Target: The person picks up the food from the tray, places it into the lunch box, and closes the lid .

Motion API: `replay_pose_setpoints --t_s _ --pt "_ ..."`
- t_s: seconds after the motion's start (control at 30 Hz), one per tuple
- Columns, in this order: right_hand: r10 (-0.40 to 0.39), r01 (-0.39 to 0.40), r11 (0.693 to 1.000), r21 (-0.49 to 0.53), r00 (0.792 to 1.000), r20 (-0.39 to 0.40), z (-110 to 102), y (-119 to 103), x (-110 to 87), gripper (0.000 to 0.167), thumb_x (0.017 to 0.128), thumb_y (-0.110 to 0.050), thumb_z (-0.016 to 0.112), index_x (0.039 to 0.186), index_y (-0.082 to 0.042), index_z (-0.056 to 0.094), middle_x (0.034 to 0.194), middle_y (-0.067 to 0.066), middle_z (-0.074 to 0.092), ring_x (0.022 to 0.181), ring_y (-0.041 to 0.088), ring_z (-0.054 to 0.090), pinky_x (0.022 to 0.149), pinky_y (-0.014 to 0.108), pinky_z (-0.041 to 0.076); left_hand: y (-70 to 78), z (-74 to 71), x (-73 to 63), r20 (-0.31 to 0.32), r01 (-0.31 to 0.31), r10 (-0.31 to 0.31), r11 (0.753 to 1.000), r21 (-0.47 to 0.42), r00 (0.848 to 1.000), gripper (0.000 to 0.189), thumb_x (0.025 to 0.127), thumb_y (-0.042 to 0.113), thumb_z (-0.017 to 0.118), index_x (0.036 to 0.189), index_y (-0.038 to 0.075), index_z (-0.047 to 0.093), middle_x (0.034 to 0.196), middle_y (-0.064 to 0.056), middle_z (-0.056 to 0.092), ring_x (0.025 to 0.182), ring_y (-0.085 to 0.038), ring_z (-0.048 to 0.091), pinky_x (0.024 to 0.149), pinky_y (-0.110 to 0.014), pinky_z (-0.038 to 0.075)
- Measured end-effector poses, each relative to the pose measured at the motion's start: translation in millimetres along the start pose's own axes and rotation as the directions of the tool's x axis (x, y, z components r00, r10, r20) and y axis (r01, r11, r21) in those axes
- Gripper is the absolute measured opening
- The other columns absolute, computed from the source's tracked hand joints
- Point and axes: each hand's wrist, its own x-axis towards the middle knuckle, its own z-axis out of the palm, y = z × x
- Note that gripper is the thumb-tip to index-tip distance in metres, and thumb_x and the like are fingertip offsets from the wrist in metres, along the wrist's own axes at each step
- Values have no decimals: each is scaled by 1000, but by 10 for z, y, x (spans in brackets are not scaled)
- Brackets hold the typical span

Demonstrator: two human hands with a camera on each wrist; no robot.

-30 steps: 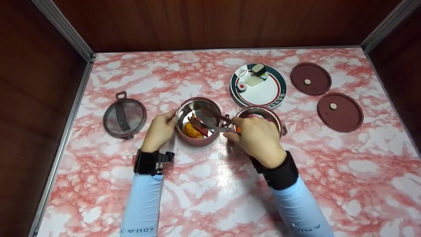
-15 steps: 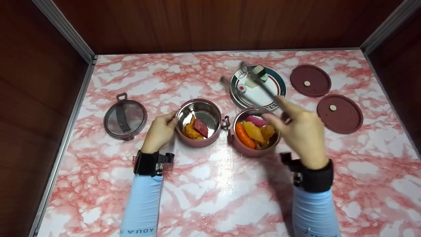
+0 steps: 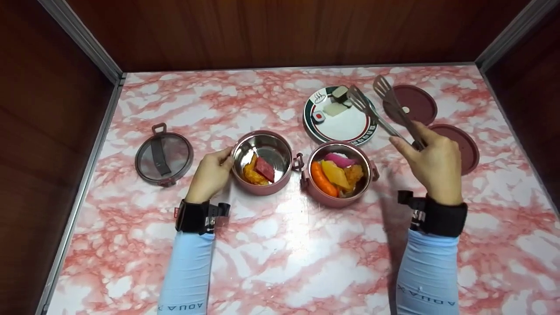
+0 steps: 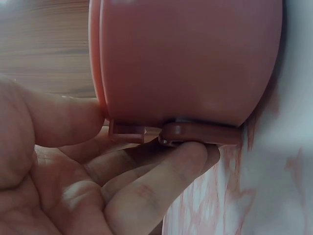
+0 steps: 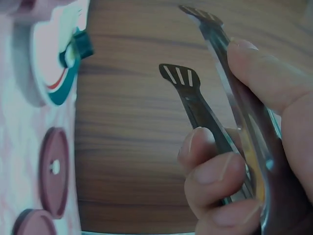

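Note:
My left hand [image 3: 210, 177] grips the side of a pink steel-lined lunch container [image 3: 265, 188]. In the left wrist view its thumb presses near the rim while the fingers curl at the side clip [image 4: 200, 133]. Inside lie a red slab [image 3: 264, 169] and a browned yellow piece [image 3: 252, 172]. My right hand [image 3: 437, 166] holds metal tongs [image 3: 401, 113] in the air, right of the plate [image 3: 345, 127]. Their slotted tips stand apart with nothing between them. Sushi pieces [image 3: 318, 117] and a pale flat piece [image 3: 335, 109] lie on the plate.
A second lunch container [image 3: 337, 201], filled with a sausage [image 3: 323, 180] and other colourful food, stands right of the first. Two dark red round lids [image 3: 422, 96] lie at the right, partly behind the tongs and right hand. A clear-topped lid [image 3: 177, 153] with a strap lies at left.
My right hand has lifted the tongs out of the left container and swung them up and right, past the plate. The red slab stays behind in that container. My left hand keeps its grip.

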Motion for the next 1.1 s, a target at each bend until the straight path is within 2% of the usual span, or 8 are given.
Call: replay_pose_setpoints --t_s 0.17,0.3,0.43,0.57,0.67,0.83,0.97,1.1 --pt "-16 15 1000 9 998 63 99 102 44 41 86 -39 75 117 -12 72 70 14 61 74 36 58 71 53 43 6 -2 -8 -14 5 -5 1000 14 1000 44 105 19 48 146 3 46 145 -16 50 85 -29 59 83 -40 49" --pt "-46 44 999 26 996 82 170 117 73 36 88 -29 73 117 -8 73 79 17 69 75 38 58 72 50 42 4 -6 -3 -14 2 -2 1000 14 1000 45 105 19 48 146 2 46 145 -16 50 100 -29 60 93 -42 48" --pt "-33 29 999 35 993 116 223 115 100 44 93 -38 69 126 -8 69 94 23 71 81 46 63 82 55 42 -3 -8 6 -20 -8 8 1000 21 1000 45 105 19 48 145 1 47 145 -16 50 126 -24 50 110 -41 36" --pt "-8 -1 998 57 989 150 275 126 126 54 95 -46 64 137 -12 61 113 23 69 101 45 63 94 59 42 1 -9 3 -21 -1 1 1000 15 1000 44 105 19 48 146 2 47 145 -15 50 108 -29 59 97 -42 46" --pt "-23 12 997 70 987 159 324 153 145 53 95 -44 65 138 -14 60 114 22 68 109 45 59 94 60 42 8 -10 0 -19 0 0 1000 7 1000 44 105 19 48 146 2 46 145 -15 50 95 -30 60 87 -41 49" --pt "-47 34 995 92 989 142 425 209 199 41 93 -39 69 128 -18 70 108 17 72 99 37 64 85 53 47 8 -21 0 -25 -10 10 1000 18 1000 44 105 19 48 145 1 47 144 -16 50 120 -25 54 106 -41 40" --pt "-37 20 994 110 988 151 479 200 248 43 89 -43 73 122 -16 73 111 15 72 101 34 65 85 48 48 -3 -20 -1 -21 -9 9 1000 11 1000 43 105 19 48 145 3 48 145 -15 50 125 -24 51 110 -41 37" --pt "-56 37 995 97 977 206 529 172 305 47 88 -47 73 121 -12 73 111 14 72 83 31 63 73 40 45 -20 -4 -6 -19 -17 17 1000 -9 1000 43 105 18 49 145 3 49 146 -14 49 127 -23 49 109 -39 37"
